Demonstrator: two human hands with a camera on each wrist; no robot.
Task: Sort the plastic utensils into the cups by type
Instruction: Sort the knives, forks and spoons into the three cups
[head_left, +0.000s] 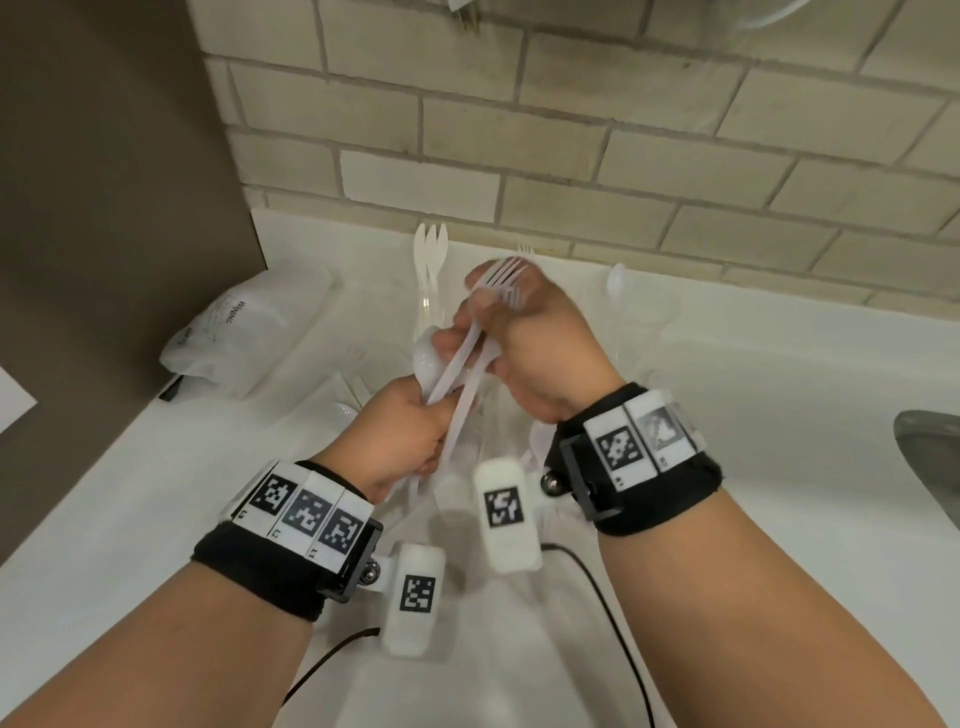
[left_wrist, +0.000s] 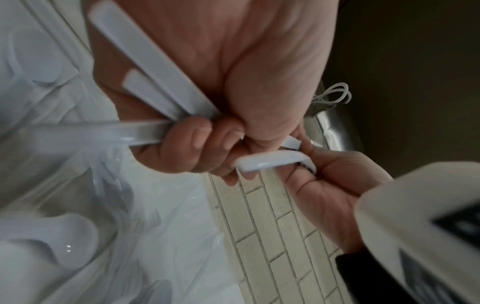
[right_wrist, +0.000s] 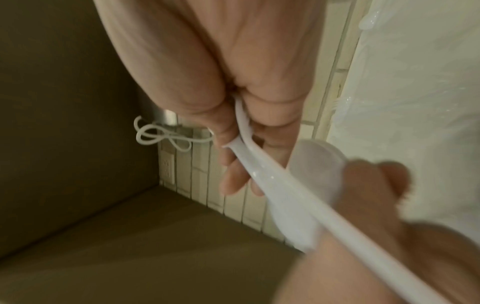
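Over the white counter both hands hold one bundle of white plastic utensils. My left hand (head_left: 410, 431) grips the handles (left_wrist: 155, 88) low down, fingers curled round them. A spoon (head_left: 428, 358) sticks up from that fist, its bowl (right_wrist: 317, 164) beside my right palm. My right hand (head_left: 519, 332) pinches two forks (head_left: 504, 275) just below their tines, which point up at the wall. At the back stand clear cups: one with sporks (head_left: 431, 249), one with a fork (head_left: 525, 249), one with a spoon (head_left: 618, 275).
Loose white utensils (head_left: 353, 400) lie on the counter (head_left: 753, 415) under my hands. A crumpled plastic bag (head_left: 244, 332) sits at the left by a brown panel. A steel sink (head_left: 930, 457) edges the right side. Tiled wall runs behind the cups.
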